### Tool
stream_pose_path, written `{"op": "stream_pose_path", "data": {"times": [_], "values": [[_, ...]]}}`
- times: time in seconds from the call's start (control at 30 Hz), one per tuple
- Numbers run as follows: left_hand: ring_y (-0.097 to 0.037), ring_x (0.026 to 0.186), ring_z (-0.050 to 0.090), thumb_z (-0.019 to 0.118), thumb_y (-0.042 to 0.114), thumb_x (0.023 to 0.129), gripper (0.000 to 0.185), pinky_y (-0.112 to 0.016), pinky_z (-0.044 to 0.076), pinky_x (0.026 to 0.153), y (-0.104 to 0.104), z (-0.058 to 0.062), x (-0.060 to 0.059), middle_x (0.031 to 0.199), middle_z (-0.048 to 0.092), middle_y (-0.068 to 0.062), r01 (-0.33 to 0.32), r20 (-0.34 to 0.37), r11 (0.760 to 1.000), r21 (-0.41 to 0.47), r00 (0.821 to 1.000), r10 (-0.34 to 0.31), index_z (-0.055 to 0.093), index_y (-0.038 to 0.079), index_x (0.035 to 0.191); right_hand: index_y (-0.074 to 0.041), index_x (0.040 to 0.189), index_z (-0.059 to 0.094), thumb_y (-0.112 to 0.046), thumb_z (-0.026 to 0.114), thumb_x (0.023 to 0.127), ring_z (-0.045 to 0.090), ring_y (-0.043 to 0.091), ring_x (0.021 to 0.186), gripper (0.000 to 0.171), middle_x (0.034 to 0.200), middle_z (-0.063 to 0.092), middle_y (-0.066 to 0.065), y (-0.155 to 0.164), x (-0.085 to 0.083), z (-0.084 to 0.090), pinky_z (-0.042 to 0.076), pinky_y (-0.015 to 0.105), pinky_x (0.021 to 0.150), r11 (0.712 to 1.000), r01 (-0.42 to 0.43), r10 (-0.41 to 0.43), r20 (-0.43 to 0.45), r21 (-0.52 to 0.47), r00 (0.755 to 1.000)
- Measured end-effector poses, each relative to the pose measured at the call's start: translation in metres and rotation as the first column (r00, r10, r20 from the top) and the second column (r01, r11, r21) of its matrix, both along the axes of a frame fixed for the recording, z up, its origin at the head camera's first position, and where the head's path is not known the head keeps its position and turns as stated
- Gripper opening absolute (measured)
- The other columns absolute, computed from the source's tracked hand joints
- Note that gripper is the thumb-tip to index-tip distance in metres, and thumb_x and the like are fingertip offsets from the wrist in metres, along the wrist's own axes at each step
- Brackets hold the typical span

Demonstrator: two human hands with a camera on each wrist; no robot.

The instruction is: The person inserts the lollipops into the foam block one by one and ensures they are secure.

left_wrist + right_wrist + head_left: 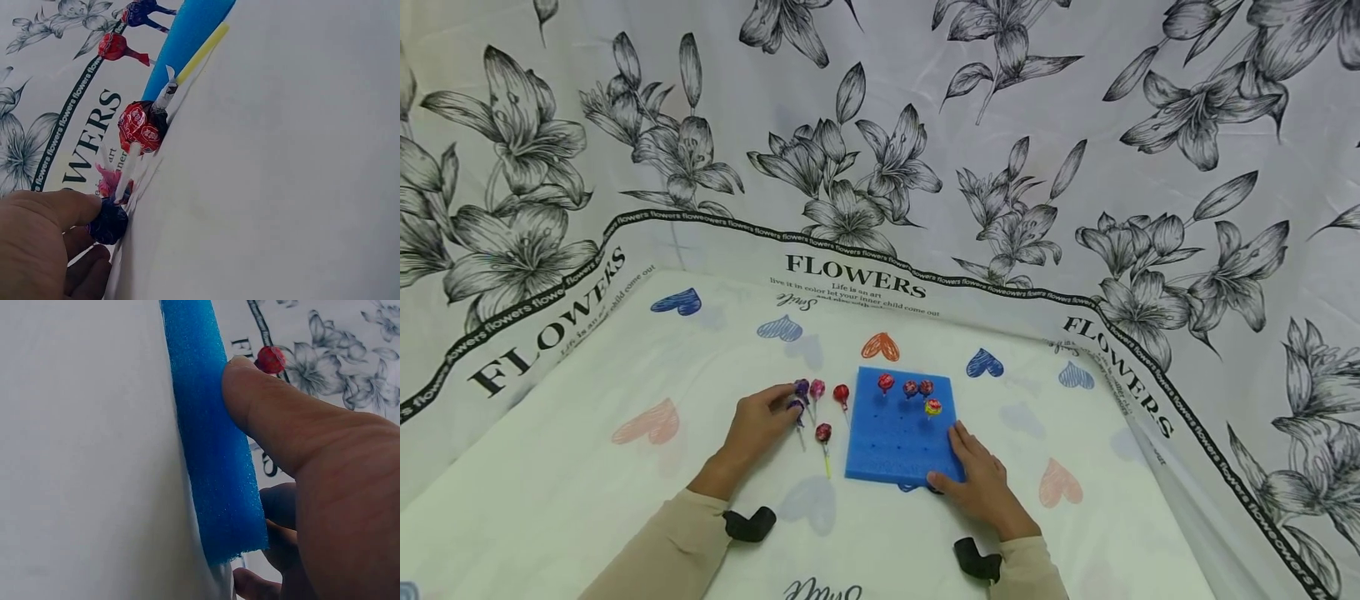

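Observation:
My left hand [765, 427] is at the left of a group of loose lollipops, pinching the head of a dark purple lollipop [109, 222] between thumb and fingers. Another purple lollipop [802, 387] and a pink lollipop [817, 388] lie close by. Between the hand and the blue foam block [887, 433] are a red lollipop [841, 392] and a dark red lollipop [823, 432] with a yellow stick. At the block's near right corner my right hand [983, 479] grips it, thumb on the near edge [215, 450] and fingers along the right side.
Several lollipops stand upright in the block's far part, among them a red one [886, 382] and a yellow-and-red one [932, 407]. Small holes dot the rest of its top. A white cloth with printed hearts [880, 347] covers the table; a flower-printed curtain [850, 192] hangs behind.

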State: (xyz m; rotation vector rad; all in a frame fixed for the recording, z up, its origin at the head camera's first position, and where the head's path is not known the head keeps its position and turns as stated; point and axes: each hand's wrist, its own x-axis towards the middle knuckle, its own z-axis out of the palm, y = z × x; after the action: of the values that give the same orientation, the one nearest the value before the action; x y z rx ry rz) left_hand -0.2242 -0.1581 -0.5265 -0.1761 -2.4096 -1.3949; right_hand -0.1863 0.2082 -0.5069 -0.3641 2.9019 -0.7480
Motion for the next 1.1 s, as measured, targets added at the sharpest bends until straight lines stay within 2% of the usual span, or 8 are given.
{"op": "stream_pose_path", "data": {"times": [0.17,0.27,0.4,0.5,0.67,0.77,0.93,1.1], "values": [[-0.034,0.109,0.061,0.077,0.007,0.081,0.037,-0.047,0.045,0.096,0.001,0.0,0.001,0.108,0.069,-0.015,0.017,0.026,0.996,-0.09,1.0,-0.014,0.068,0.001,0.116,-0.005,0.152,0.023,-0.057,0.063,0.086,0.014,0.042,0.141,0.093,0.159,0.015,0.011,-0.001,0.002,0.001,0.009,0.067,0.106,1.0,0.004,-0.004,0.006,-0.004,1.0],[-0.033,0.105,0.062,0.077,0.006,0.08,0.034,-0.048,0.047,0.092,0.002,0.002,0.001,0.106,0.07,-0.014,0.013,0.004,0.995,-0.096,1.0,-0.013,0.07,0.002,0.113,-0.005,0.152,0.024,-0.056,0.063,0.086,0.014,0.043,0.141,0.092,0.159,0.015,0.012,-0.001,0.003,0.0,0.009,0.067,0.106,1.0,0.005,-0.005,0.007,-0.02,1.0],[-0.029,0.09,0.067,0.076,0.001,0.081,0.03,-0.042,0.055,0.079,0.001,0.011,0.005,0.104,0.07,-0.013,0.006,-0.06,1.0,0.016,0.998,-0.005,0.071,0.002,0.111,-0.005,0.152,0.023,-0.056,0.063,0.086,0.014,0.042,0.141,0.093,0.159,0.014,0.011,0.0,0.003,-0.003,0.009,0.066,0.106,1.0,0.006,-0.005,0.011,-0.022,1.0],[-0.025,0.08,0.069,0.076,-0.001,0.081,0.031,-0.03,0.056,0.07,0.002,0.019,0.007,0.103,0.07,-0.012,0.007,-0.105,0.992,0.124,0.994,0.006,0.071,0.003,0.111,-0.006,0.153,0.023,-0.057,0.063,0.086,0.014,0.041,0.141,0.093,0.159,0.014,0.01,0.0,0.003,-0.003,0.01,0.065,0.106,1.0,0.004,-0.003,0.012,-0.013,1.0],[-0.027,0.082,0.068,0.075,-0.008,0.079,0.032,-0.017,0.052,0.072,0.007,0.032,0.01,0.105,0.068,-0.016,0.053,-0.189,0.971,0.233,0.982,-0.009,0.071,0.001,0.11,-0.005,0.152,0.024,-0.056,0.063,0.086,0.014,0.041,0.141,0.092,0.159,0.015,0.011,0.0,0.003,0.0,0.009,0.066,0.106,1.0,0.001,-0.001,-0.003,-0.021,1.0],[-0.032,0.085,0.066,0.072,-0.014,0.078,0.032,-0.019,0.053,0.075,0.013,0.047,0.018,0.106,0.065,-0.023,0.091,-0.231,0.957,0.276,0.973,-0.026,0.068,-0.005,0.109,-0.005,0.152,0.024,-0.056,0.063,0.086,0.013,0.041,0.141,0.092,0.159,0.015,0.011,0.001,0.002,0.0,0.008,0.065,0.107,1.0,0.003,-0.003,0.001,-0.028,1.0],[-0.032,0.086,0.064,0.069,-0.016,0.079,0.028,-0.028,0.054,0.079,0.023,0.075,0.035,0.103,0.065,-0.023,0.094,-0.215,0.949,0.301,0.976,-0.028,0.066,-0.009,0.105,-0.006,0.152,0.024,-0.057,0.063,0.086,0.014,0.041,0.141,0.093,0.159,0.014,0.01,0.001,0.002,-0.002,0.009,0.066,0.107,1.0,0.001,0.0,0.014,-0.02,1.0],[-0.033,0.089,0.064,0.067,-0.016,0.082,0.026,-0.026,0.053,0.082,0.03,0.088,0.039,0.105,0.064,-0.025,0.152,-0.227,0.934,0.322,0.971,-0.079,0.065,-0.01,0.108,-0.006,0.152,0.024,-0.056,0.063,0.086,0.013,0.041,0.142,0.092,0.159,0.014,0.01,0.002,0.002,-0.002,0.008,0.065,0.107,1.0,-0.004,0.004,0.002,-0.024,1.0]]}}
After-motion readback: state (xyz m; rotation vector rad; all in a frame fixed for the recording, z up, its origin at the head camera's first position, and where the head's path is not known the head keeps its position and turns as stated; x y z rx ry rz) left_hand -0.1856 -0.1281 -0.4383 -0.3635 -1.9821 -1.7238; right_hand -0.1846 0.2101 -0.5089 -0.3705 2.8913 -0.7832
